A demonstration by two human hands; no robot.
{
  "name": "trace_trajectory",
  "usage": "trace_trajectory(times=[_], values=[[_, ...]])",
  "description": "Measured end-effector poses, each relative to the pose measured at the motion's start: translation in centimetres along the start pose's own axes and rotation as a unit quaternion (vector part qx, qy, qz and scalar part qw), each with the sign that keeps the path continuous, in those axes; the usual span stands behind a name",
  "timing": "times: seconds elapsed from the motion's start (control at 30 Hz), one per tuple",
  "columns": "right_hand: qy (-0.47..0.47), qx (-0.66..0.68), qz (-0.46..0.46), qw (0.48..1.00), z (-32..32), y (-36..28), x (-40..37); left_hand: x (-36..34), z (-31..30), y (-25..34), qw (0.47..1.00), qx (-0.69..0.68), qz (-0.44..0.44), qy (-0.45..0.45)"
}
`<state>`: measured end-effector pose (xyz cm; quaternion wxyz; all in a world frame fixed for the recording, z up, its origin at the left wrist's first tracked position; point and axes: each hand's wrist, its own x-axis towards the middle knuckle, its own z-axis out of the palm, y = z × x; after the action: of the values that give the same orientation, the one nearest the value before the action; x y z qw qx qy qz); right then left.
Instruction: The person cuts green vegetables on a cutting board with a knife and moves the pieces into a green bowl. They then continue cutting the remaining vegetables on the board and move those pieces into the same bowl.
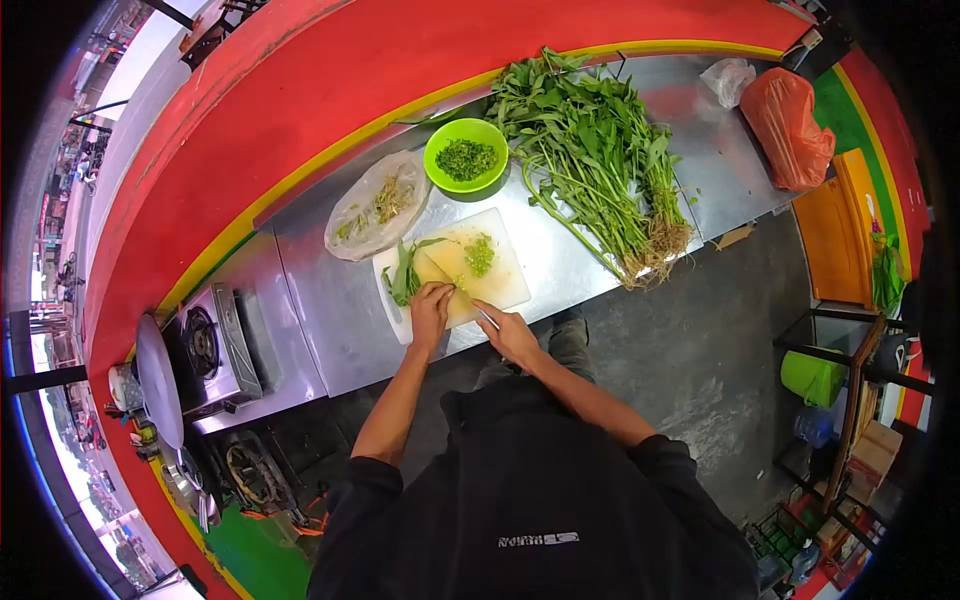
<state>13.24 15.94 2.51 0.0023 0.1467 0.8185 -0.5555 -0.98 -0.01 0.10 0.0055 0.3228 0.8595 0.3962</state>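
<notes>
A white cutting board [509,262] lies on the steel counter in front of me. My left hand [431,308] is closed on the board, its fingers curled over the stems of some leafy greens [404,277] whose leaves stick out to the left. My right hand [512,337] grips a knife [487,319] by its handle, the blade reaching up and left past my left fingertips. Chopped green stems [480,256] form a small pile on the board. Just behind stands a lime-green bowl [436,143] of finely cut greens [466,159].
A clear plastic bag [345,225] with trimmings sits left of the bowl. To the right lies a large bunch of rooted leafy greens [600,150]. Farther right is a filled orange plastic bag [785,125]. A gas stove [212,345] and a wok [158,380] are at the left.
</notes>
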Motion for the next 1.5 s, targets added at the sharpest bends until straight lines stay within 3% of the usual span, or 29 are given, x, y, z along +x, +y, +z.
trace_trajectory(times=[0.13, 0.27, 0.43, 0.53, 0.67, 0.77, 1.0, 1.2, 1.3, 1.5], values=[[0.024, -0.007, -0.037, 0.999, 0.4, 0.4, 0.7, 0.3, -0.3, -0.1, 1.0, -0.009, 0.008, -0.006], [-0.021, -0.004, 0.01, 1.0, 0.6, 0.2, 1.7, 0.2, 0.1, -0.5, 1.0, -0.014, 0.001, -0.008], [0.008, 0.044, -0.021, 0.999, 0.1, -0.3, 0.4, 0.8, -0.2, 0.2, 1.0, -0.016, -0.002, -0.003], [-0.009, 0.014, 0.017, 1.0, 0.0, -0.3, 0.3, 0.7, 0.1, -0.1, 1.0, -0.016, 0.002, -0.002], [0.01, 0.002, -0.017, 1.0, 0.3, 0.6, 0.6, 0.9, 0.2, -0.5, 1.0, -0.021, -0.002, -0.017], [-0.01, 0.004, 0.01, 1.0, 0.0, 0.0, 1.1, 0.9, 0.1, -0.5, 1.0, 0.01, 0.024, -0.016], [0.01, 0.02, -0.022, 1.0, -0.1, -0.2, 0.7, 0.6, 0.5, -0.5, 1.0, -0.022, -0.018, 0.002], [-0.03, 0.006, 0.053, 0.998, -0.2, -0.2, 0.2, 0.5, 0.4, -0.4, 0.999, -0.027, -0.023, -0.002], [-0.006, 0.012, 0.0, 1.0, -0.2, 0.0, 0.7, 0.8, 0.1, -0.3, 0.999, -0.001, 0.043, -0.009], [0.002, 0.034, -0.011, 0.999, 0.2, -0.3, 1.0, 0.6, 0.1, -0.5, 0.999, -0.023, 0.029, -0.008]])
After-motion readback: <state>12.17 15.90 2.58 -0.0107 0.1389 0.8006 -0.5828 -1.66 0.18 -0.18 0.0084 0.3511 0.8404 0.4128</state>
